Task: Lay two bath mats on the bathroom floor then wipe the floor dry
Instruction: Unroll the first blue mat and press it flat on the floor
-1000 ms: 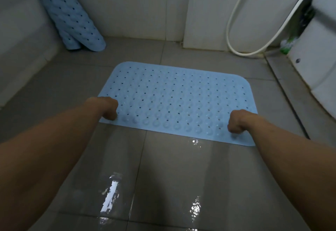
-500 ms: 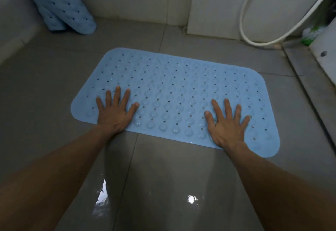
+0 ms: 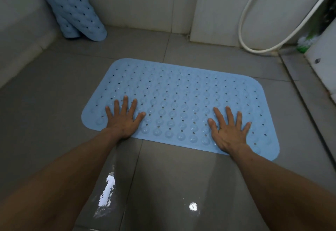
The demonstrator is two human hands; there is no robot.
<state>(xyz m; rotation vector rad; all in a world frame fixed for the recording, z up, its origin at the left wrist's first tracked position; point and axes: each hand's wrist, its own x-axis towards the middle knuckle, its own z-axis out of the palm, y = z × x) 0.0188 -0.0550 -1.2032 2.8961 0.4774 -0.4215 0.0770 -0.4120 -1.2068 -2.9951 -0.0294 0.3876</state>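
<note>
head view: left hand (image 3: 122,121) & right hand (image 3: 229,132) both flat, fingers fully splayed, palms down on near edge of blue bath mat (image 3: 181,101); nothing gripped. mat lies flat on grey tile floor (image 3: 45,103), wet sheen nearer the camera. 2nd mat, rolled (image 3: 76,10), leans upright in far-left corner. white hose (image 3: 243,21) loops at right w/ green brush (image 3: 305,43) beside. no legible writing.

mat (image 3: 181,103): rubbery, bumpy, perforated | floor tiles (image 3: 172,185): glossy, wet-looking
</note>
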